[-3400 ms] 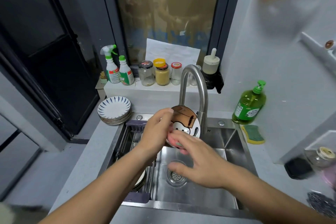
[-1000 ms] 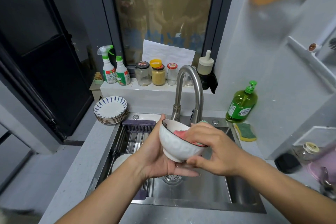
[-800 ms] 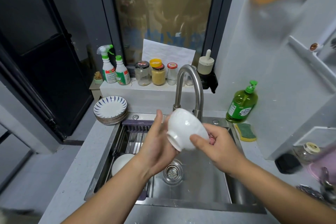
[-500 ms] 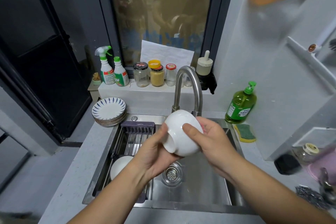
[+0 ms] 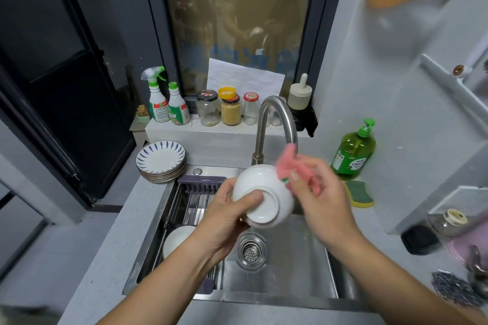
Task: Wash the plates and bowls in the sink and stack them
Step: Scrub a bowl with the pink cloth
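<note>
Left hand [image 5: 227, 208] grips bowl [image 5: 266, 192], thumb across base, fingers hidden behind. Bowl tipped, base toward me, held over sink [image 5: 264, 298] above drain. Right hand [image 5: 319, 200] pinches pink cloth [image 5: 286, 163] against bowl's far wall. I'd wipe round outside, turning bowl with left (likely slippery). Tap [image 5: 280, 119] spout just behind cloth, little room there. Open room leftward: rack [image 5: 195, 200], then plate stack [image 5: 161, 161].

Pink cloth [image 5: 286, 163] motion-blurred in right hand [image 5: 320, 200], bowl [image 5: 264, 198] interior turned away, white dish [image 5: 177, 239] below left hand [image 5: 224, 211] half hidden by forearm
</note>
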`<state>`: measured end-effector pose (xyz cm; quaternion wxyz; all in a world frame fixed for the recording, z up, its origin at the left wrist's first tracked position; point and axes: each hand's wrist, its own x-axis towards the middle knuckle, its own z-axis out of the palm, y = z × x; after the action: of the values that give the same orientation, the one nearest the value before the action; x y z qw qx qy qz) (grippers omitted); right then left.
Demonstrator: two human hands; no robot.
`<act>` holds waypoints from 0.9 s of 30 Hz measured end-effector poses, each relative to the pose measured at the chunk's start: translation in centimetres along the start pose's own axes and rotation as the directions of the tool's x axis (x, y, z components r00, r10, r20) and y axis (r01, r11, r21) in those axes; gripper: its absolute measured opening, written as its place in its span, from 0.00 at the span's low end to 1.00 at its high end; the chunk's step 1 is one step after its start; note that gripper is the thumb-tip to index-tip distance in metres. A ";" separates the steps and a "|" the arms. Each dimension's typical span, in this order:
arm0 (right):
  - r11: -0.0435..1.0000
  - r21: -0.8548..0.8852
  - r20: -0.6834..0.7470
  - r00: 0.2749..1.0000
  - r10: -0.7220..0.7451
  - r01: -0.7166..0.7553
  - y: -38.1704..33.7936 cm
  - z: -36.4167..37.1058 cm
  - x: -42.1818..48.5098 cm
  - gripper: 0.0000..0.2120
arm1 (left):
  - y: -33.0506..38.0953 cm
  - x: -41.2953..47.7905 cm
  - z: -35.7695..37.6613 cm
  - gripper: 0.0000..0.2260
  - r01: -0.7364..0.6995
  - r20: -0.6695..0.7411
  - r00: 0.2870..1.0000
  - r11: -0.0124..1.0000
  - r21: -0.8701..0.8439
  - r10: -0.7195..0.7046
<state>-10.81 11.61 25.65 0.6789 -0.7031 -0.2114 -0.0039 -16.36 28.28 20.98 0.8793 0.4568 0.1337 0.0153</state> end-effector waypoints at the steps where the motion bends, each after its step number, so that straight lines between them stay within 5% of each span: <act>1: 0.998 -0.055 0.121 0.993 -0.006 0.013 0.2 0.4 -0.5 0.10 | 0.0 -0.1 0.3 0.36 -0.021 0.002 1.000 0.999 0.030 0.021; 8: 0.870 -0.352 0.325 0.917 -0.232 0.345 0.6 0.2 0.9 0.20 | 0.5 -0.3 0.8 0.33 -0.145 0.003 0.989 0.951 0.273 0.150; 12: 0.957 -0.198 0.241 0.957 -0.160 0.210 2.3 -0.1 -0.6 0.19 | 1.5 -0.2 0.4 0.33 -0.137 -0.051 0.988 0.982 0.131 0.145; 15: 0.987 -0.105 0.186 0.977 -0.103 0.124 1.7 0.6 -0.7 0.17 | 1.8 -0.5 0.6 0.34 -0.167 0.001 0.984 0.931 0.323 0.176; 18: 0.963 -0.211 0.218 0.968 -0.122 0.169 0.0 1.1 1.4 0.14 | 1.8 -0.7 1.0 0.34 -0.189 0.057 0.982 0.883 0.430 0.182; 21: 0.951 -0.234 0.261 0.956 -0.138 0.201 0.1 0.9 2.4 0.16 | 2.7 -0.4 1.0 0.33 -0.202 -0.012 0.976 0.927 0.316 0.216; 27: 0.989 0.144 0.077 0.997 -0.028 0.017 2.3 3.7 -0.8 0.19 | 2.0 -0.3 1.8 0.24 -0.160 -0.129 0.980 0.985 -0.070 0.150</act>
<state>-11.90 14.92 22.98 0.7188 -0.6496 -0.2456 0.0312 -16.07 27.98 23.62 0.8831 0.4284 0.1509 0.1175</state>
